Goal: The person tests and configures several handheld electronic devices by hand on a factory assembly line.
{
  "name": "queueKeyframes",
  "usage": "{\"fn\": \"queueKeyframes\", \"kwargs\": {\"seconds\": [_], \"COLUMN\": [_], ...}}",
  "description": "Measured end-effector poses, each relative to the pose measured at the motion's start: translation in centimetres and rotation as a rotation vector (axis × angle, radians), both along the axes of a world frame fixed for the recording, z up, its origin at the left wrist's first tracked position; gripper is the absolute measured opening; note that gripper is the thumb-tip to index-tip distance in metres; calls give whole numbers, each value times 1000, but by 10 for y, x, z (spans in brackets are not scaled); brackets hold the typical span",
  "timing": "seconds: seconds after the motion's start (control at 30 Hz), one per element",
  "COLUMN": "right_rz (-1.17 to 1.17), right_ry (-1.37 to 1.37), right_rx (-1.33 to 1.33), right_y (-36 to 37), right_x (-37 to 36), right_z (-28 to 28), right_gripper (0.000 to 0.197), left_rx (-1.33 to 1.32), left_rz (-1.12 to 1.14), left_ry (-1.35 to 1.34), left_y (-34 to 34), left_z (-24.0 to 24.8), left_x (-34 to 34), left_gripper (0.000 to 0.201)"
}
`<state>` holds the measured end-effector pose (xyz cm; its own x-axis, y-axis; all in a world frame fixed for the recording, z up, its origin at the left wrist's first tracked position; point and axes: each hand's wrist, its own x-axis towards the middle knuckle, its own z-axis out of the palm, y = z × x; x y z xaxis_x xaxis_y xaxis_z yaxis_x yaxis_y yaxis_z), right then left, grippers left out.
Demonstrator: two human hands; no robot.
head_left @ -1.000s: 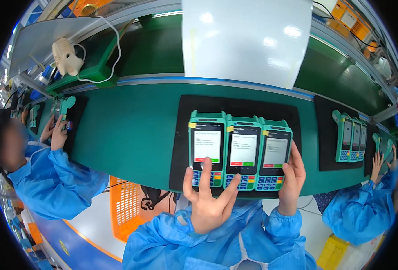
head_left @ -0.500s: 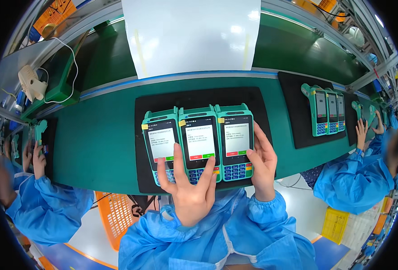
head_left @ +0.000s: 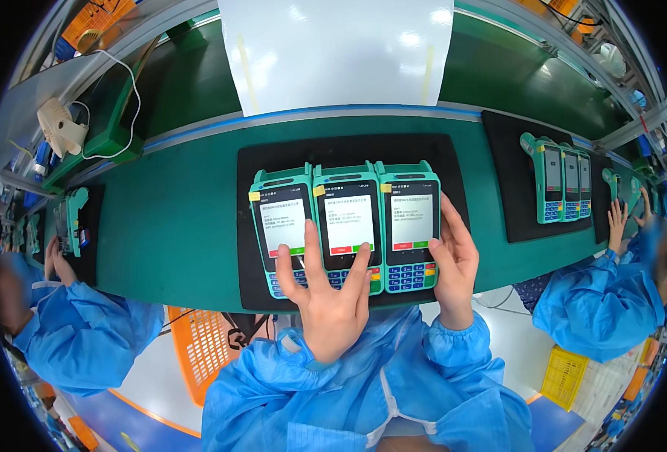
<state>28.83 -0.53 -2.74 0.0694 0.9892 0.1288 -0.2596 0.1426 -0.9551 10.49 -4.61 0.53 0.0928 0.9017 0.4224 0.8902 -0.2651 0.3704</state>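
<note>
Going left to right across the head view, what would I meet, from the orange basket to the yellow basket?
Orange basket, left green terminal, middle green terminal, right green terminal, wearer's right hand, yellow basket.

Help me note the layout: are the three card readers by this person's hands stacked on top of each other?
No, the card readers lie side by side on the black mat.

Plainly a factory, an electronics line by its looks: one long green bench (head_left: 171, 203) spans the frame, matching payment terminals (head_left: 347, 226) lie three abreast at centre and right, blue-smocked co-workers (head_left: 593, 309) flank it left and right, and an orange plastic crate (head_left: 200, 346) stands lower left.
</note>
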Motion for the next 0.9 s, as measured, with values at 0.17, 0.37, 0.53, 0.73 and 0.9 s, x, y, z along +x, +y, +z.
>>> {"fn": "queueKeyframes", "kwargs": {"seconds": [0.17, 0.37, 0.53, 0.73, 0.9], "right_rz": [-6, -27, -35, -109, -43], "right_ry": [-14, -46, -48, -121, -75], "right_rx": [-3, -10, -13, 4, -7], "right_y": [-2, -3, -5, -11, -9], "right_x": [1, 0, 1, 1, 10], "right_z": [1, 2, 4, -2, -6], "right_gripper": [58, 56, 55, 56, 55], "left_rx": [31, 54, 23, 80, 289], "left_rz": [94, 242, 210, 261, 274], "left_ry": [53, 97, 59, -38, -570], "left_y": [-12, -12, -16, -15, -4], "left_z": [0, -9, -11, -7, -9], "left_x": [-16, -41, -45, -63, -103], "left_gripper": [32, 28, 30, 32, 36]}}
